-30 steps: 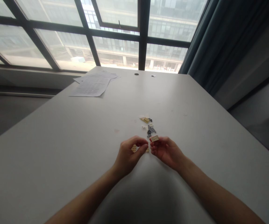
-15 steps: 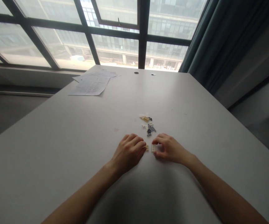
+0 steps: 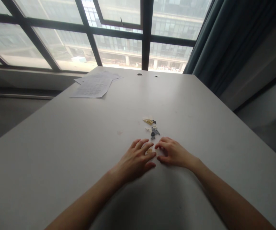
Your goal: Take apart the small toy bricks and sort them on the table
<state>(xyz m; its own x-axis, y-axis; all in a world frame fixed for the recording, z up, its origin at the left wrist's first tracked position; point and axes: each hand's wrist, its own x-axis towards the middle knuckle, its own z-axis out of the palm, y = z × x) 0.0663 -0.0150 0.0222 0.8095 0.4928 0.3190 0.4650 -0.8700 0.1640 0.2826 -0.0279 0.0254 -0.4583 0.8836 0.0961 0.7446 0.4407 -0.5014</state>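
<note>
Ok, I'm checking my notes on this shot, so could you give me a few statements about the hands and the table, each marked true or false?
1. The left hand is balled into a fist. False: its fingers are spread.
2. The right hand is curled, with a gap between thumb and index finger. True.
3. The grey pieces lie beyond both hands on the table. True.
4. The papers lie at the near right. False: they lie at the far left.
5. The curtain hangs on the right. True.
</note>
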